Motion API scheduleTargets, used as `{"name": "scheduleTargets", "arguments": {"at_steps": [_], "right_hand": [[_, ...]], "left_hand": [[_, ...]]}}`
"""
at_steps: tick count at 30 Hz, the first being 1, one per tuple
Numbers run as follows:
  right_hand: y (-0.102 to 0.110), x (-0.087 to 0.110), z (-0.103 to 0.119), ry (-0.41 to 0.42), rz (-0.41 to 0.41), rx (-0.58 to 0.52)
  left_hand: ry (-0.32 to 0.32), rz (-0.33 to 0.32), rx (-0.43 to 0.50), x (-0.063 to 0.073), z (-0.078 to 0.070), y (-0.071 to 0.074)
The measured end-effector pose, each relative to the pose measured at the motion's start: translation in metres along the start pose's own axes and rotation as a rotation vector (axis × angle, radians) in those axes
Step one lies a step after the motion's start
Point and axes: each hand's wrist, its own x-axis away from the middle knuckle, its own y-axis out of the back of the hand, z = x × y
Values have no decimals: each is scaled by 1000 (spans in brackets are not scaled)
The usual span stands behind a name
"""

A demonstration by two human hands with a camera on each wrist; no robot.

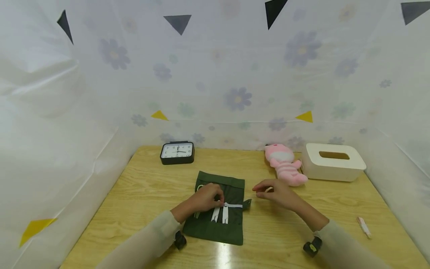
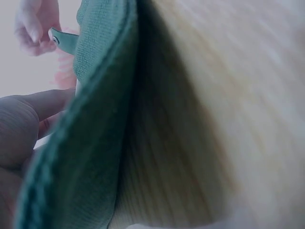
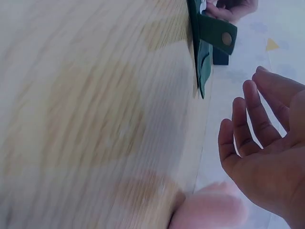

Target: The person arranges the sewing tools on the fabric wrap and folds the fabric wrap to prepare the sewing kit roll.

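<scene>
A dark green fabric pouch (image 1: 231,233) lies spread flat on the wooden table. Across it runs a narrow white strip (image 1: 235,206), with two white forked pieces (image 1: 225,216) hanging below. My left hand (image 1: 209,197) is over the pouch, its thumb and index finger pinching at the strip's left end. A light green looped handle (image 1: 200,186) shows partly behind that hand. Off the pouch's right edge sticks a green snap tab (image 3: 219,34). Beside this tab my right hand (image 1: 278,193) hovers with fingers loosely bent, holding nothing; the right wrist view shows its fingers (image 3: 257,119) spread apart.
At the back left stands a black-framed clock (image 1: 177,152). A pink plush toy (image 1: 285,166) leans by a cream tissue box (image 1: 330,164) at the back right. Near the table's right edge lies a small pink-and-white stick (image 1: 364,227). White patterned sheeting (image 1: 215,74) encloses the table.
</scene>
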Motion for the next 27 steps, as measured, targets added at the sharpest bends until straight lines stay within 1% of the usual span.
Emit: {"name": "scheduleTargets", "arguments": {"at_steps": [6, 8, 11, 15, 22, 27], "right_hand": [[19, 30, -8, 18, -76, 18], [26, 41, -10, 7, -109, 21], [36, 57, -13, -31, -148, 14], [47, 77, -19, -92, -170, 22], [63, 111, -33, -155, -205, 86], [75, 134, -41, -208, -251, 146]], "left_hand": [[-10, -3, -10, 0, 1, 0], [-12, -1, -14, 0, 0, 0], [-6, 1, -15, 0, 0, 0], [9, 1, -10, 1, 0, 0], [19, 6, 2, 1, -2, 1], [19, 4, 8, 1, -3, 0]]}}
